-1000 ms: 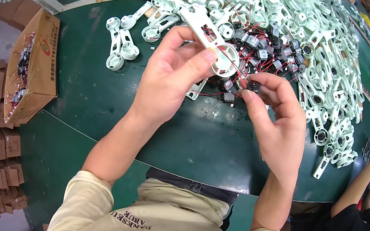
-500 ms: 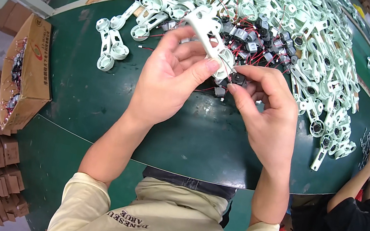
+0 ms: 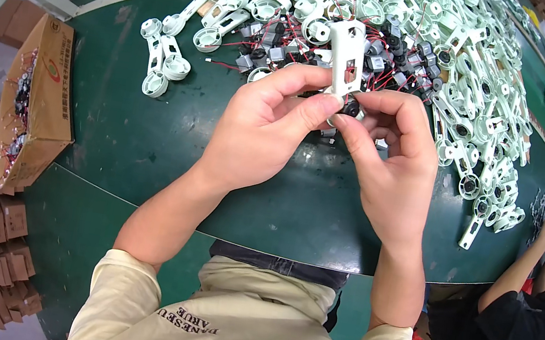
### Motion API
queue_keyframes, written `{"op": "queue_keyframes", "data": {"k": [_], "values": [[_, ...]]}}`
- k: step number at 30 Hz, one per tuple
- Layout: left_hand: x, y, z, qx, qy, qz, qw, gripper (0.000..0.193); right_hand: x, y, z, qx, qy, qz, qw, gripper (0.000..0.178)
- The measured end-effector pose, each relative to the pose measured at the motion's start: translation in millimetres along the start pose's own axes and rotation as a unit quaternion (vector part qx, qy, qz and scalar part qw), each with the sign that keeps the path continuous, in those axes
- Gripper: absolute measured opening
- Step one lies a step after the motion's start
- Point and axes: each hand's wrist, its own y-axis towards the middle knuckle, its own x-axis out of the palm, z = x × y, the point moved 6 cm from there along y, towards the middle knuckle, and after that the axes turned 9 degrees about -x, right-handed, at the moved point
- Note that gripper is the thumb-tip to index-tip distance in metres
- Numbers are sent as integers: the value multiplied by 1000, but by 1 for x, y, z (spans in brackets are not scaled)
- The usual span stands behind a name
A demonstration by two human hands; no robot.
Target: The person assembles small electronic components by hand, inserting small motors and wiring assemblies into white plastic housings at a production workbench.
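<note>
My left hand (image 3: 262,121) is closed round the lower end of a pale green plastic housing (image 3: 347,49), which stands upright with its slotted handle pointing away from me. Against that lower end, my right hand (image 3: 390,157) pinches a small black and grey motor (image 3: 351,107) between thumb and forefinger. The fingers hide how far the motor sits in the housing. Just beyond my hands lies a heap of small motors with red and black wires (image 3: 407,57). Behind and to the right spreads a large pile of similar pale green housings (image 3: 472,120).
A few loose housings (image 3: 160,59) lie at the left of the green table (image 3: 125,145). An open cardboard box (image 3: 46,100) holding wired parts stands at the left edge, with stacked cartons (image 3: 7,223) beyond it. At the right, a co-worker in black (image 3: 498,330) works at the table.
The housing has swung from leaning left to nearly upright, its handle moving right. My left hand has turned with it, and the right hand's pinch stays close to the motor.
</note>
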Motion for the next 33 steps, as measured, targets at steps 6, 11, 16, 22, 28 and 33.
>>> {"op": "queue_keyframes", "data": {"k": [6, 11, 16, 22, 28, 33], "values": [[-2, 0, 4, 9, 16, -49, 999, 36, 1, 3, -2, 45, 59, -2, 997, 28], [3, -1, -3, -41, -33, -64, 997, 41, 3, 2, 3, 34, 67, -31, 997, 26], [1, 0, -2, -31, 0, -85, 996, 41, 4, 0, 3, 120, 165, -25, 979, 19], [-3, 1, -6, -63, -28, -81, 994, 36, 8, -1, 0, 126, 171, -28, 977, 19], [6, 2, -8, -56, -19, -50, 997, 37, 0, 2, 5, 182, 192, -7, 964, 17], [4, 1, -6, -10, 11, -9, 1000, 37, 0, 4, 9, 182, 227, 14, 957, 22]]}}
